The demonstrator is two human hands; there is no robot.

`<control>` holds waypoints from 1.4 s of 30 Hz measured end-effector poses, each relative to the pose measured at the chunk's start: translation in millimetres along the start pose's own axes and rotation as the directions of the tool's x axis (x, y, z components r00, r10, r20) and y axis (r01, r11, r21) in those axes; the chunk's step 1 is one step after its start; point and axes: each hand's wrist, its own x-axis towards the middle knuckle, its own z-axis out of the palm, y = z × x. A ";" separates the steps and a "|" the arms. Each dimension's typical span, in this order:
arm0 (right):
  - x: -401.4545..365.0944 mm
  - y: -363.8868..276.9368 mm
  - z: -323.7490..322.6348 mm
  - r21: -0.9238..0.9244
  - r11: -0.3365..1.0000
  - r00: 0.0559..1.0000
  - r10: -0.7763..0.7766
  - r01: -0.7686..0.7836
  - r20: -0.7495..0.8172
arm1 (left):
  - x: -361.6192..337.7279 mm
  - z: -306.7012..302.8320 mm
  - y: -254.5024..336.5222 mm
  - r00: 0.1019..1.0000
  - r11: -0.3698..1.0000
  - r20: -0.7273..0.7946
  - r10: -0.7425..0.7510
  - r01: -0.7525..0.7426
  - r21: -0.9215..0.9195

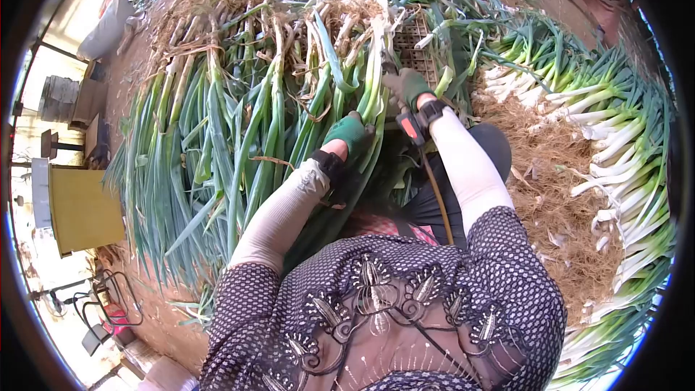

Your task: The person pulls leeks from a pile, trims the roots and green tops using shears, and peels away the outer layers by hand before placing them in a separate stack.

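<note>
My left hand [349, 132], in a green glove, is closed round the green stalk of a leek [373, 76] near the front of a big heap. My right hand [407, 88], gloved too, grips a dark tool with a red part [410, 129] and a brown hose [437, 199] running back towards my lap. The tool's front end is beside the leek's lower white part; whether they touch is not clear. Untrimmed leeks [217, 101] with rooty, brown ends pointing away lie to the left of my hands.
Cleaned white leeks [615, 137] form a curve at the right around a pile of brown roots [554, 174]. A plastic crate [413, 47] stands beyond my hands. At the left are a yellow box [85, 208] and a white sack [106, 25]. Part of another person [597, 0] shows at the top right.
</note>
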 end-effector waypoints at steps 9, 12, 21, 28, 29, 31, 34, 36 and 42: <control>8.1 -14.9 -5.8 -0.509 0.857 0.995 -0.099 0.084 -0.003 | -22.4 7.6 21.9 0.977 0.973 0.080 0.198 -0.206 0.103; -10.4 12.8 -13.4 -0.509 0.861 1.000 -0.002 -0.002 -0.007 | -30.9 6.4 31.9 0.963 0.959 0.112 0.244 -0.256 0.119; -62.7 68.3 22.1 -0.467 0.882 0.994 -0.098 0.068 -0.040 | 41.1 -19.3 -35.0 0.996 0.955 -0.080 -0.050 0.071 0.289; -100.2 86.1 35.9 -0.345 0.938 0.998 -0.051 0.041 -0.021 | 61.0 6.1 -40.1 0.962 0.921 -0.230 -0.148 0.219 0.322; -105.3 89.3 36.6 -0.339 0.939 0.998 -0.056 0.048 -0.013 | 60.6 2.4 -38.0 0.966 0.914 -0.203 -0.158 0.222 0.341; -120.1 94.2 36.3 -0.112 0.992 0.998 -0.053 0.056 0.028 | 40.9 -22.7 -26.1 0.990 0.947 -0.111 -0.089 0.118 0.297; -143.9 91.3 34.6 0.197 0.976 0.989 -0.116 0.097 0.088 | 13.4 -48.4 -5.2 0.987 0.981 -0.161 -0.020 0.051 0.189; -167.1 80.9 33.7 0.316 0.931 0.976 -0.211 0.182 0.061 | 16.8 -61.1 -14.4 0.998 0.994 0.039 0.048 -0.044 -0.101; -187.7 72.2 18.9 0.362 0.932 0.963 -0.126 0.033 0.238 | 28.6 -22.3 -47.4 0.952 0.889 0.047 0.301 -0.263 -0.376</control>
